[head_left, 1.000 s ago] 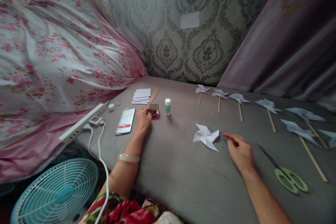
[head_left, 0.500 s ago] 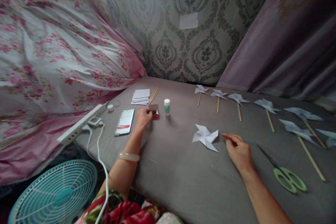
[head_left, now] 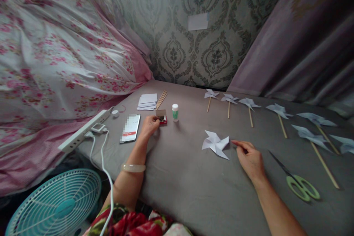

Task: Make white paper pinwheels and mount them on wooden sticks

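My left hand (head_left: pixel 150 124) rests on the grey surface with its fingertips pinched at a small red open box (head_left: pixel 162 117) of dark pins; what the fingers hold is too small to see. My right hand (head_left: pixel 250 158) lies just right of a white paper pinwheel head (head_left: pixel 216 143) with no stick, index finger stretched toward it and the other fingers curled, holding nothing. A small white bottle with a green label (head_left: pixel 175 112) stands right of the box.
Stacked white paper squares (head_left: pixel 148 101) and wooden sticks (head_left: pixel 162 99) lie behind the box. A phone (head_left: pixel 130 128) and power strip (head_left: pixel 83 131) lie left. Several finished pinwheels on sticks (head_left: pixel 229 100) line the back right. Green scissors (head_left: pixel 299 184) lie right. A teal fan (head_left: pixel 54 204) stands below.
Both hands stay almost where they were; only the view has drifted slightly.
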Tool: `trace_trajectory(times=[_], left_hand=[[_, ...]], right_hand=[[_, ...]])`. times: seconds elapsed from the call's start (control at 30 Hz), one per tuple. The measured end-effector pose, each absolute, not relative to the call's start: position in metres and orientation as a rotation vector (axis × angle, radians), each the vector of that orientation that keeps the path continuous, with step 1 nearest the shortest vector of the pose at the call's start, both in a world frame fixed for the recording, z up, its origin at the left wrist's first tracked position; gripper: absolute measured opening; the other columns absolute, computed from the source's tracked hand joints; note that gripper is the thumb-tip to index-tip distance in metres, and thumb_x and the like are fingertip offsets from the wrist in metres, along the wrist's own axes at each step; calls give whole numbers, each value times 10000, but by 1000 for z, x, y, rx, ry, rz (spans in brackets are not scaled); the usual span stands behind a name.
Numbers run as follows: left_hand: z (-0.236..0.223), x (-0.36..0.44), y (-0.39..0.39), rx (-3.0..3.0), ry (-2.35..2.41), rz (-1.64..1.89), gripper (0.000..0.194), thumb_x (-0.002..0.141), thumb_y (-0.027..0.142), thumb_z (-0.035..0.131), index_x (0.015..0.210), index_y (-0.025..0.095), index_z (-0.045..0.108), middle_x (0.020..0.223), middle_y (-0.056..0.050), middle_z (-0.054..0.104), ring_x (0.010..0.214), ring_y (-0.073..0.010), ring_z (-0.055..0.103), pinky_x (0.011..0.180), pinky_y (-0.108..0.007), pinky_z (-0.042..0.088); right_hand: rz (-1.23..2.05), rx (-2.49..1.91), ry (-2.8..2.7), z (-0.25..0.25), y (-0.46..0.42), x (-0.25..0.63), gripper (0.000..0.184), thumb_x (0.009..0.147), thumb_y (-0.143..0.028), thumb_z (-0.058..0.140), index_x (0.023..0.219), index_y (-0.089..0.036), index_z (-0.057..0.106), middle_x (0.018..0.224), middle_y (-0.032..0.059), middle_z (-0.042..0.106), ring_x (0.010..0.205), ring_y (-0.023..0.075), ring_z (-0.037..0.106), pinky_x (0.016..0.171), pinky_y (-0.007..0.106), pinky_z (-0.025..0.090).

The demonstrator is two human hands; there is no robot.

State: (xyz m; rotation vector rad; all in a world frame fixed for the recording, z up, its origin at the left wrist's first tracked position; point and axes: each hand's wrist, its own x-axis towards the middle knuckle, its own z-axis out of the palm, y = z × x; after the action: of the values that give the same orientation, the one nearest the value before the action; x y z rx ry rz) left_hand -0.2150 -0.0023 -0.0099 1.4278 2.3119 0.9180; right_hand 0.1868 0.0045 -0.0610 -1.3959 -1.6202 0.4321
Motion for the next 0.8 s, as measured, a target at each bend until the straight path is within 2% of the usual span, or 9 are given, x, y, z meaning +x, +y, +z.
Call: trace_trajectory(times=[0.23, 0.43, 0.63, 0.8], left_hand=[[-9, -214, 0, 1467, 2357, 869, 278, 768, 193, 488, 866, 124, 739, 802, -132, 732, 778, -248, 680, 688, -300, 484], [-12, -209, 3, 1469, 2414, 878, 285, 797, 199, 481, 896, 126, 739, 893, -152, 731, 875, -267, 673, 775, -334, 483], [-10, -206, 4, 1453, 2390, 894, 279, 797, 211, 493, 890, 121, 740, 835, -143, 733, 797, -249, 679, 737, -323, 494], [-4, -202, 3, 1446, 2378, 887, 288, 800, 262, 517, 901, 119, 745, 918, -155, 735, 868, -269, 675, 763, -334, 489]], right_hand=[[417, -1375, -1636, -63, 4, 187, 300, 742, -284, 452, 822, -204, 729, 875, 74, 681, 828, 204, 625, 804, 344, 486], [429, -1376, -1640, -62, 4, 187, 299, 743, -282, 451, 821, -197, 727, 878, 78, 680, 834, 207, 625, 807, 345, 490], [426, -1377, -1648, -61, 5, 187, 300, 739, -286, 452, 818, -198, 728, 871, 75, 682, 827, 207, 628, 804, 346, 494], [422, -1372, -1658, -62, 5, 187, 307, 738, -280, 448, 820, -199, 732, 868, 73, 685, 835, 203, 629, 812, 338, 492]])
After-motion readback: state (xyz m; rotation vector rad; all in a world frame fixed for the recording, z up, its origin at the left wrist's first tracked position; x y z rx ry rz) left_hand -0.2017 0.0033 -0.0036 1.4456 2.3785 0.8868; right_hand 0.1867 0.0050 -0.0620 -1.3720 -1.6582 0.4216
